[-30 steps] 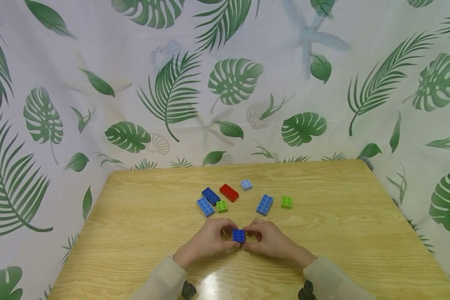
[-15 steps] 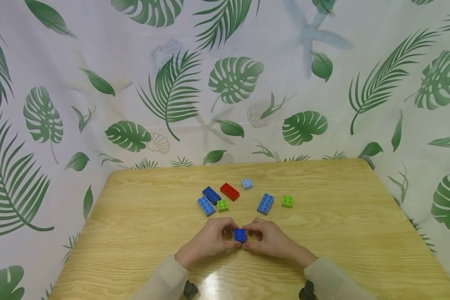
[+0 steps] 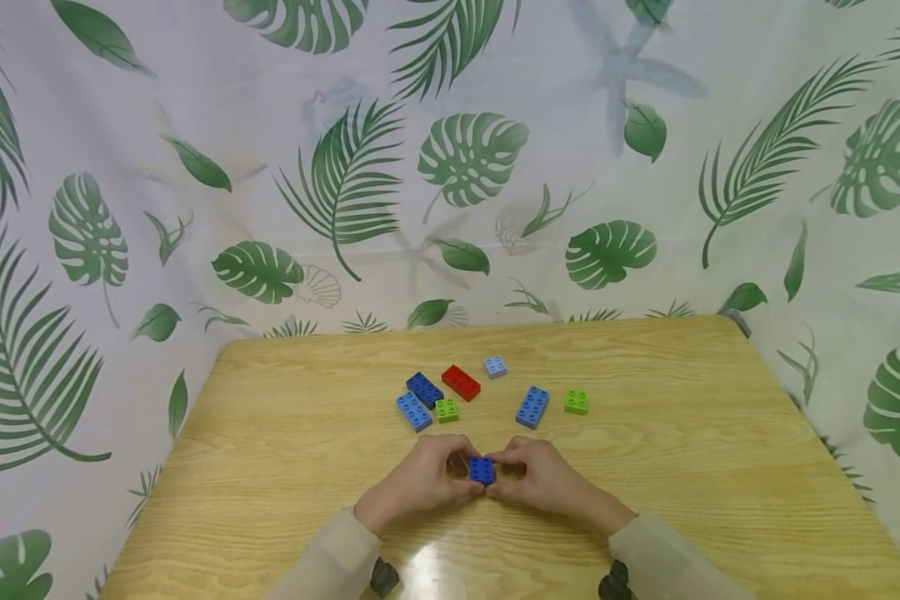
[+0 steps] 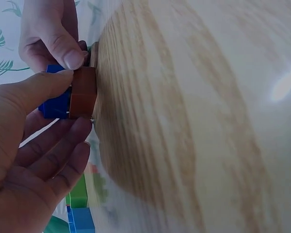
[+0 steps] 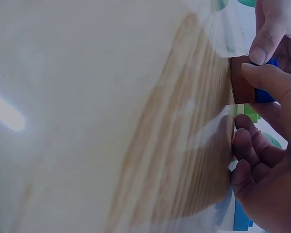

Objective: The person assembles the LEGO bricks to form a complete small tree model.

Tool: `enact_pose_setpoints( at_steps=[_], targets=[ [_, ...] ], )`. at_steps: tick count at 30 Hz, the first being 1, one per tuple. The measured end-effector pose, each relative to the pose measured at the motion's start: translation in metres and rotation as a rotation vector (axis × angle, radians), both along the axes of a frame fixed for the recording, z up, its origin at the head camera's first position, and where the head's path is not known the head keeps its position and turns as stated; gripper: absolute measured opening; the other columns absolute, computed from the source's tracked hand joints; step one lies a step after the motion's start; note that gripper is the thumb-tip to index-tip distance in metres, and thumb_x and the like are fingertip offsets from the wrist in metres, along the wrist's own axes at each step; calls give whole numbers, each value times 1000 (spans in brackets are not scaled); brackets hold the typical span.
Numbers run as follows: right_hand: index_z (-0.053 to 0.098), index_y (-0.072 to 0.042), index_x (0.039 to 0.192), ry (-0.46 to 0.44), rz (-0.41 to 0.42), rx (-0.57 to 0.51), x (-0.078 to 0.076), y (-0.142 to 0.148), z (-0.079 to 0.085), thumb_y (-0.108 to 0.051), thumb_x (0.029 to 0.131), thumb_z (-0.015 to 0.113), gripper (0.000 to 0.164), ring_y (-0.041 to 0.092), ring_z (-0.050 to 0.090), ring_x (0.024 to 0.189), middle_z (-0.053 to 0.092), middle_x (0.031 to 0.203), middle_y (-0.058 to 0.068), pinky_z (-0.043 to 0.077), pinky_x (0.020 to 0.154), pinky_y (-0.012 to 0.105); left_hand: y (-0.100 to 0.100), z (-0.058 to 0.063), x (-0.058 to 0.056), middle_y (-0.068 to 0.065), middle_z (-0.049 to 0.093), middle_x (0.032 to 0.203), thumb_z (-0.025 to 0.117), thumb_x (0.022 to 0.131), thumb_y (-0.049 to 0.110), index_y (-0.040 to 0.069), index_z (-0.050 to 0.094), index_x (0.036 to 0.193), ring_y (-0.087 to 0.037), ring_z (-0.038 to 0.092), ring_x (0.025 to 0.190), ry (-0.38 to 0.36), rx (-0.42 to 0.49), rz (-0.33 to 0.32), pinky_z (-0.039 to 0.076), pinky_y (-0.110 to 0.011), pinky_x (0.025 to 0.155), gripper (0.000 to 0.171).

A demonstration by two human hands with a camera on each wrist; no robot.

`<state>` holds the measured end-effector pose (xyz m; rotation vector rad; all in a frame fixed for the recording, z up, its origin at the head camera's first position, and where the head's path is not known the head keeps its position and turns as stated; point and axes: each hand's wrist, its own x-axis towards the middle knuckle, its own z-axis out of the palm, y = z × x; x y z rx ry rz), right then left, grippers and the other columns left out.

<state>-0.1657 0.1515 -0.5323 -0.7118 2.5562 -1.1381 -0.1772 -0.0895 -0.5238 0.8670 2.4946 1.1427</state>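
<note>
In the head view a small blue toy brick (image 3: 482,470) with studs on top is between both hands near the table's front. The left wrist view shows it sitting on a reddish-brown brick (image 4: 83,92), with a thin gap along part of their seam. My left hand (image 3: 429,477) pinches the blue brick from the left, thumb (image 4: 53,86) close to the seam. From the other side my right hand (image 3: 542,478) pinches it as well, its thumb (image 5: 269,77) lying across the seam. The brown brick stands at the tabletop, hidden under the blue one from above.
Beyond the hands lie a dark blue brick (image 3: 424,389), a mid-blue brick (image 3: 414,412), a green brick (image 3: 447,409) and a red brick (image 3: 461,382). Farther right are a pale blue brick (image 3: 495,367), another blue brick (image 3: 532,407) and another green one (image 3: 576,402). A leaf-print curtain (image 3: 390,200) backs the wooden table (image 3: 285,417).
</note>
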Motion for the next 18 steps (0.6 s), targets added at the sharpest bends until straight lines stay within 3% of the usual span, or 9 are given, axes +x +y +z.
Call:
enact_pose_setpoints(
  at_steps=[12, 18],
  targets=[
    [73, 0, 131, -94, -10, -12, -3, -1, 2, -28, 88, 87, 53, 10, 47, 74, 54, 81, -3, 36, 63, 22, -1, -6, -3, 3, 72, 94, 87, 89, 20, 14, 73, 110, 0, 65, 80, -59, 36, 1, 55, -20, 75, 26],
    [73, -5, 133, -40, -5, 18, -3, -1, -3, -33, 90, 84, 53, 8, 46, 72, 55, 82, -4, 36, 63, 22, -2, -19, -2, 3, 71, 90, 87, 89, 19, 16, 72, 111, -6, 65, 77, -184, 143, 56, 56, -22, 72, 27]
  ],
)
